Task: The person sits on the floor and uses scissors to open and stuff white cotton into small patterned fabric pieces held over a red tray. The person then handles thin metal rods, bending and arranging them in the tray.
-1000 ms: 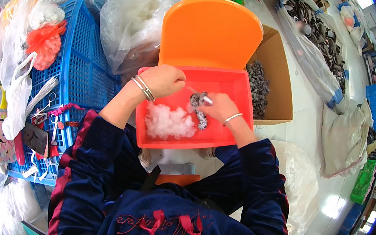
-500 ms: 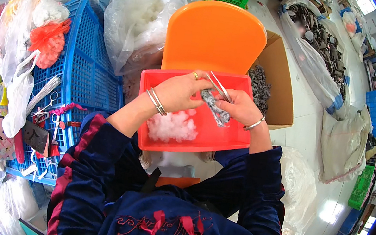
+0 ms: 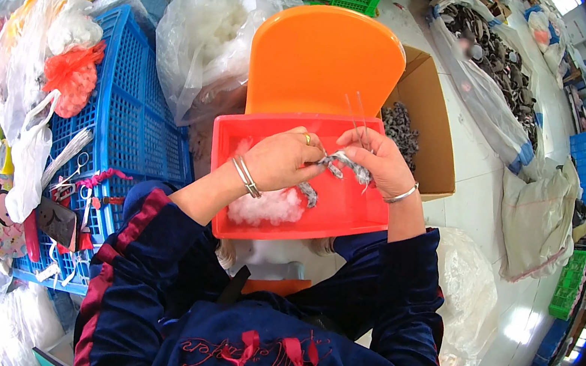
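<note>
With the small grey fabric piece (image 3: 345, 165) pinched between the fingers of the left hand (image 3: 280, 160) and right hand (image 3: 381, 160) above the red tray (image 3: 349, 210), a slackened pinch could drop it into the white stuffing (image 3: 265, 206).

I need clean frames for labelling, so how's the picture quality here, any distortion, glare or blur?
Head view: strong fisheye bend and black corners; the red tray and both hands, left and right, are sharp; glare on the floor lower right; far bags blur toward the rim.
</note>
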`<state>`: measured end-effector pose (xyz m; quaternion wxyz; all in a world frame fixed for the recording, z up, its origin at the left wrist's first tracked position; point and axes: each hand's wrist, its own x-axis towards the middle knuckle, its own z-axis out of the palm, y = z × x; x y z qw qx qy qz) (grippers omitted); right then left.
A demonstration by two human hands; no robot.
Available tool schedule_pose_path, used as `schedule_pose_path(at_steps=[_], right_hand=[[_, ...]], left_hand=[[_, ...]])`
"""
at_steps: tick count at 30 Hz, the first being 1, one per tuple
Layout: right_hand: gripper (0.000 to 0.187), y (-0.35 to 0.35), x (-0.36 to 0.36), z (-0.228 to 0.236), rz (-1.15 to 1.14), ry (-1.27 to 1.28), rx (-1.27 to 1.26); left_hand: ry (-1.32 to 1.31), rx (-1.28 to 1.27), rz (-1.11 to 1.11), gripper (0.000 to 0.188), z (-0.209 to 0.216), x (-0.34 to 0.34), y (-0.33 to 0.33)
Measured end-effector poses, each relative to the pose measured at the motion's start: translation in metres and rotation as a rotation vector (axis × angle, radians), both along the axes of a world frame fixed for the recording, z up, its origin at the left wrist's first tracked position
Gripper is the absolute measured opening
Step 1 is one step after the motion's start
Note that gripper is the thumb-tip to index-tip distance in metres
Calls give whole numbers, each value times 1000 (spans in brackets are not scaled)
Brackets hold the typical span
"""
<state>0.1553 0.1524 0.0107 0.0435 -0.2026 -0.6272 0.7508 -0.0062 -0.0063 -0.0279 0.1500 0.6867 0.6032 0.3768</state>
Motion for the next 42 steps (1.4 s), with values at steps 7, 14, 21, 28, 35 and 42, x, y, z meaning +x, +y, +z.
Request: schedule_pose_path(at_steps=[7,14,21,28,35,42], right_hand=[[32,-3,-3,5,-178,63,-51],[20,-29,-10,-3,-138,113,-104],[14,-33,-16,-6,-190,105,-13],[10,-35,-17,-4,-204,50,130],[15,-20,-7,1,-113,64,437],[11,-22,1,7,-57,75,513]], left_hand=[[-1143,-380,82,26,35,-7,-2],[-1247,-242,201,22,38,-7,-2],[-1068,-195,197,23,31,-11,-2],[-988,-258,225,20,26,-10,-2],[-1203,-153,396,17,37,-19,-6],[-1132,-114,371,15,35,-22,-5]])
